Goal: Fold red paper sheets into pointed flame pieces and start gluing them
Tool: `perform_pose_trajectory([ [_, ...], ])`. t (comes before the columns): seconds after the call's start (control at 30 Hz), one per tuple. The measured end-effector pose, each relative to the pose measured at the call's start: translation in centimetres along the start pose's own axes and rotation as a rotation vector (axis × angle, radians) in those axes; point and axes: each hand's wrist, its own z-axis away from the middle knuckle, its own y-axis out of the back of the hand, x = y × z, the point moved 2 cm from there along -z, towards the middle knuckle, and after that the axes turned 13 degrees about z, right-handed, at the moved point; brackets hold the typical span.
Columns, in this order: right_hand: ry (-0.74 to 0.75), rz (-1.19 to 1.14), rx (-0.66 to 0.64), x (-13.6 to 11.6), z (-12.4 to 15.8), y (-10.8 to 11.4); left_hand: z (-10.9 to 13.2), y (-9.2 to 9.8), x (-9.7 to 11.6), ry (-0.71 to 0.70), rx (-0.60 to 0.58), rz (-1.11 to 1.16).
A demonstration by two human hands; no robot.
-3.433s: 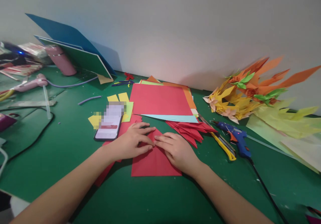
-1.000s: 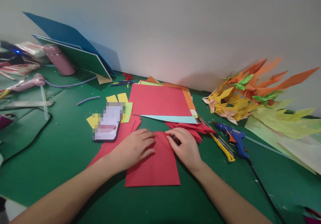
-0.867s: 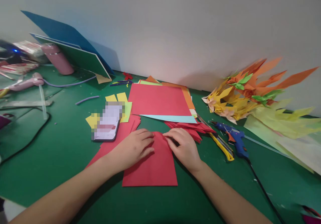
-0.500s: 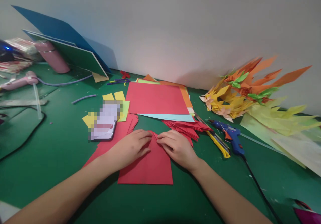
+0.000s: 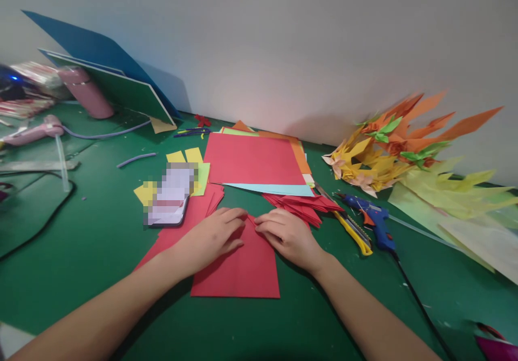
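Observation:
A red sheet of paper (image 5: 238,276) lies in front of me, its far end narrowed to a folded point between my hands. My left hand (image 5: 216,237) presses on the left side of that end, fingers bent and closed on the paper. From the right, my right hand (image 5: 288,237) pinches the opposite edge near the tip. Both sets of fingertips almost meet and partly hide the fold. More red paper (image 5: 162,253) sits under my left forearm. Beyond my right hand is a pile of folded red pieces (image 5: 303,204).
A phone (image 5: 172,196) with a blurred screen lies left, by yellow slips (image 5: 176,157). Behind is a stack of coloured paper (image 5: 254,158). On the right are a yellow cutter (image 5: 353,234), a blue glue gun (image 5: 376,220) and a paper-leaf crown (image 5: 364,161). A pink bottle (image 5: 87,94) stands back left.
Almost nothing differs. Both hands stay at the tip of the red paper, with only a very slight shift of the fingers and the view.

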Motion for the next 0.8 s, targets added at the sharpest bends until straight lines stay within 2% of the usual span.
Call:
perform_pose_trajectory([
  [0.2,0.002,-0.013,-0.023,0.12,-0.03,-0.05,0.19,-0.12,-0.16,-0.014,0.017,-0.004],
  [0.8,0.035,0.010,0.017,0.19,-0.12,0.19,0.11,-0.27,-0.35,-0.007,0.012,-0.001],
])
